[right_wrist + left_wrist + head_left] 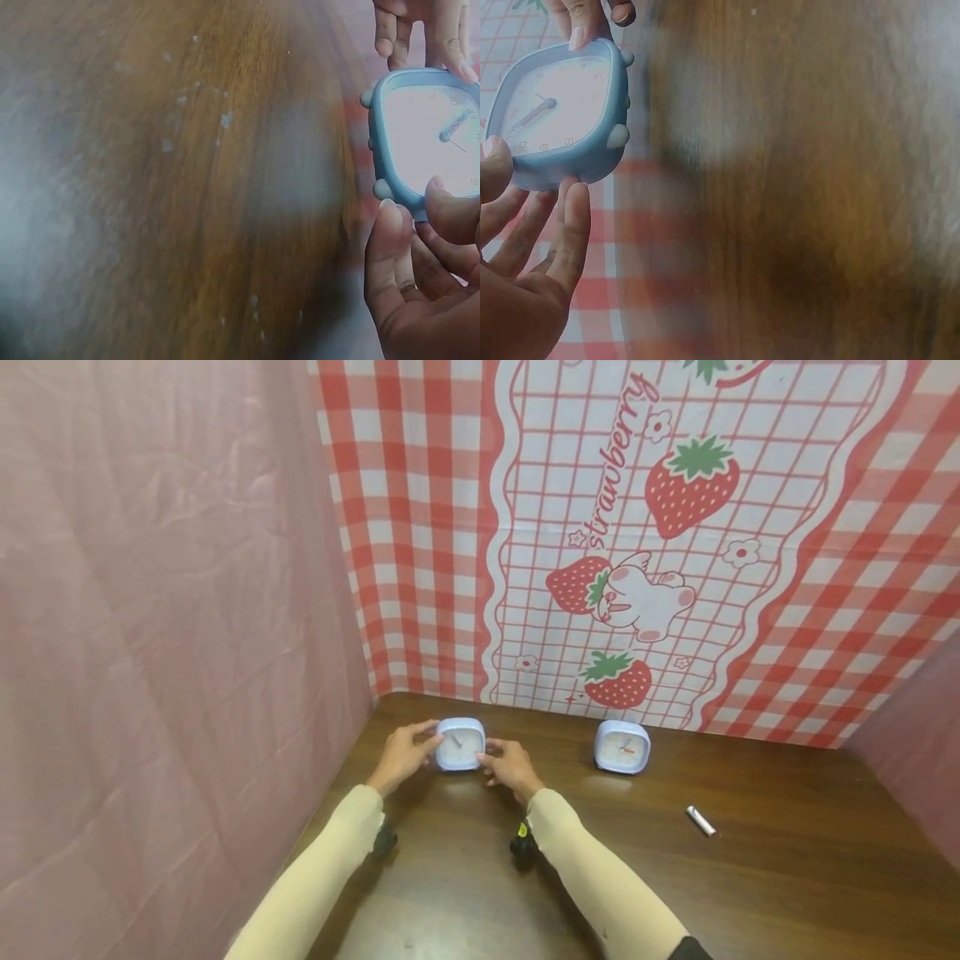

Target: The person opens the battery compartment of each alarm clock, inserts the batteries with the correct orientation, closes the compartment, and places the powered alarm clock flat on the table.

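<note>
A pale blue alarm clock (460, 745) with rounded corners and a white dial is between both hands at the back left of the table. On its left side, the left hand (402, 757) grips it, thumb at the front rim and fingers along the side. The right hand (512, 767) holds the opposite side, its thumb on the front edge. In the left wrist view the clock (562, 105) shows small rounded feet on its casing. The right wrist view has the clock (420, 139) near the right edge, with the right thumb (451, 214) on its rim.
A second alarm clock (622, 747) stands to the right on the brown wooden table (450, 877). In front of it lies a short white stick-like object (701, 821). A strawberry-print checked cloth (420, 568) hangs behind, and a pink curtain (165, 652) hangs at the left.
</note>
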Available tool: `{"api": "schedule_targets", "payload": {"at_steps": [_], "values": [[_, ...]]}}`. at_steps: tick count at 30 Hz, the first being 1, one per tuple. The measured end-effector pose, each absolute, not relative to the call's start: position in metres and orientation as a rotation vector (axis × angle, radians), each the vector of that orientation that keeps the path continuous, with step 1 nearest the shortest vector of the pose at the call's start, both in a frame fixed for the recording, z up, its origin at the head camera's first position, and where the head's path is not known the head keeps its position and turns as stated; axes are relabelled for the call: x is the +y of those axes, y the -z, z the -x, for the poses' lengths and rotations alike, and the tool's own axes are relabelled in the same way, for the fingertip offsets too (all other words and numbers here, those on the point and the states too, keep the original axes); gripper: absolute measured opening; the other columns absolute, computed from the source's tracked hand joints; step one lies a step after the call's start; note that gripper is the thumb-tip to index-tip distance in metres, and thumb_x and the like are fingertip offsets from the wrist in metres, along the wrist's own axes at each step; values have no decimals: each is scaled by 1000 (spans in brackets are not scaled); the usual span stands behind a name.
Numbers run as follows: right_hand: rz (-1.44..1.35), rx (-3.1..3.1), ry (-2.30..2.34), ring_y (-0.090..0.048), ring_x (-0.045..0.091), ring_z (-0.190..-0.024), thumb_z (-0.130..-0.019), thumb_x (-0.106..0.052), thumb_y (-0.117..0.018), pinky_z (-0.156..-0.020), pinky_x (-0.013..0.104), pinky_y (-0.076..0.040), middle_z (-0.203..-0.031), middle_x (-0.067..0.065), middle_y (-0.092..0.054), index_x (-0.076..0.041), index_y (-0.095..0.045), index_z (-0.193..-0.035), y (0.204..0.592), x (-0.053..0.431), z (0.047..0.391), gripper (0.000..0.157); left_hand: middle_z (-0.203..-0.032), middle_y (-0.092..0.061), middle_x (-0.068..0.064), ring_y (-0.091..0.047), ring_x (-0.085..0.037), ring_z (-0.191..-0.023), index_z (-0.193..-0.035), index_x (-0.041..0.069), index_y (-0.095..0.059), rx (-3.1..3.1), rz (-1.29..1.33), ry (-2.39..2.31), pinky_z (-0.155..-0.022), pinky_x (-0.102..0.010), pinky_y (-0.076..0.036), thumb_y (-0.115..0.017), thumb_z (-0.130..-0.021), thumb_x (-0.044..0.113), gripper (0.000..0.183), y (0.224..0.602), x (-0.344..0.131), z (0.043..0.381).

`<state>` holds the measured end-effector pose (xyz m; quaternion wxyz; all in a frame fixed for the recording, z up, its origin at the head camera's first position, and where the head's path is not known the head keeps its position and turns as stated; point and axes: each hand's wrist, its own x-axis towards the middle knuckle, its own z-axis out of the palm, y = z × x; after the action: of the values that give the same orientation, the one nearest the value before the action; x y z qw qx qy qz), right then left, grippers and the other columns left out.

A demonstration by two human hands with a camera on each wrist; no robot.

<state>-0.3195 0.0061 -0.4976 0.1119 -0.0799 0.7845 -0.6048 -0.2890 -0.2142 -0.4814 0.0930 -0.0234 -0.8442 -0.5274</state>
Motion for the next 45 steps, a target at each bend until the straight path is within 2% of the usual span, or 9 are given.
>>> {"api": "schedule_targets", "payload": {"at_steps": [6, 9, 16, 22, 29, 33, 39, 45], "values": [[254, 2307, 1771, -63, 20, -72, -96, -7, -71, -55, 30, -60, -99, 18, -72, 9, -58, -137, 494, 16, 313, 46, -119, -72, -19, -72, -37, -75, -136, 2, -65, -2471, 115, 1568, -64, -43, -61, -73, -98, 20, 43, 480, -205, 281], [274, 2318, 1749, -64, 20, -73, -96, -9, -72, -56, 30, -59, -93, 16, -73, 9, -59, -136, 492, 22, 311, 45, -116, -73, -18, -72, -35, -75, -134, 3, -67, -2446, 102, 1587, -65, -44, -61, -74, -97, 20, 42, 480, -201, 276], [295, 2359, 1701, -64, 21, -74, -96, -10, -73, -56, 31, -59, -94, 15, -72, 9, -59, -135, 489, 42, 302, 46, -115, -74, -16, -73, -26, -79, -134, 7, -69, -2453, 137, 1581, -64, -38, -61, -75, -96, 23, 41, 481, -186, 269], [335, 2371, 1679, -64, 23, -75, -95, -12, -74, -57, 36, -60, -93, 15, -73, 10, -60, -133, 491, 56, 296, 46, -115, -74, -17, -73, -33, -78, -133, 8, -69, -2455, 161, 1600, -65, -44, -62, -75, -96, 22, 41, 480, -175, 263], [361, 2374, 1675, -63, 22, -74, -95, -11, -75, -56, 35, -59, -91, 15, -72, 11, -61, -132, 491, 71, 287, 46, -113, -75, -16, -73, -32, -74, -132, 8, -70, -2472, 186, 1573, -60, -31, -60, -75, -95, 23, 40, 479, -163, 255], [357, 2376, 1666, -62, 21, -73, -95, -9, -74, -56, 32, -58, -93, 15, -72, 12, -60, -133, 490, 81, 280, 46, -115, -75, -15, -73, -28, -72, -132, 7, -69, -2490, 216, 1573, -60, -29, -59, -75, -96, 24, 41, 480, -157, 251], [389, 2384, 1643, -62, 20, -75, -95, -10, -74, -57, 34, -58, -95, 15, -72, 13, -59, -132, 490, 95, 274, 46, -113, -75, -15, -73, -27, -71, -130, 7, -71, -2475, 274, 1591, -59, -31, -60, -75, -96, 23, 39, 480, -148, 244], [414, 2389, 1628, -64, 22, -75, -94, -13, -75, -58, 37, -59, -93, 16, -72, 13, -59, -132, 490, 108, 266, 49, -114, -74, -18, -74, -34, -73, -130, 5, -70, -2467, 311, 1636, -63, -39, -62, -76, -95, 23, 40, 478, -140, 239]]}}
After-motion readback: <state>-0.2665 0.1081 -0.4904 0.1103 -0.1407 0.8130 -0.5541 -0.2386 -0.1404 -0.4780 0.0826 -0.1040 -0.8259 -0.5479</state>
